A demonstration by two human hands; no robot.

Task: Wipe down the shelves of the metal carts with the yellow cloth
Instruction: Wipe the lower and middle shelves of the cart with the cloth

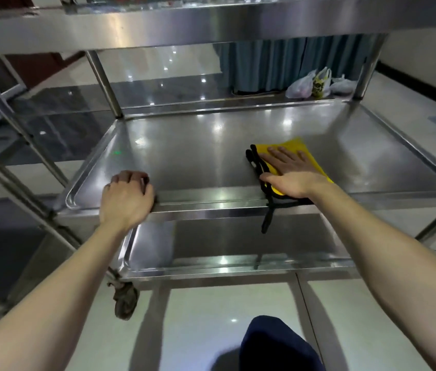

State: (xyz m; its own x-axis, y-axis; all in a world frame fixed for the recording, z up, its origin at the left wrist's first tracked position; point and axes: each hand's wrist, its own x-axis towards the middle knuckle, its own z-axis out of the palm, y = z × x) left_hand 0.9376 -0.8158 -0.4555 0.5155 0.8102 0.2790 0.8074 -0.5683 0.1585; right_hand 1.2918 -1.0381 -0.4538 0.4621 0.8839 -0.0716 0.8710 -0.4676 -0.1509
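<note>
Several bags (316,85) beyond; left hand (127,198) grips shelf (206,162), right hand (290,170) flat on yellow cloth (299,146).

One wide-angle view from the person's head looks forward and down, close above both forearms (388,236). The cart's middle shelf (211,156) spreads under and beyond the fingers (282,152); floor tiles (211,317) lie behind them.

The cloth (295,149) lies on the middle shelf (184,156), right of centre and near the front edge, under the flat right hand (289,170). The left hand (127,195) grips that shelf's front rim near the left corner. A lower shelf (238,236) lies beneath and a top shelf (184,22) above. Bags (316,85) lie beyond the middle shelf's far right corner.
</note>
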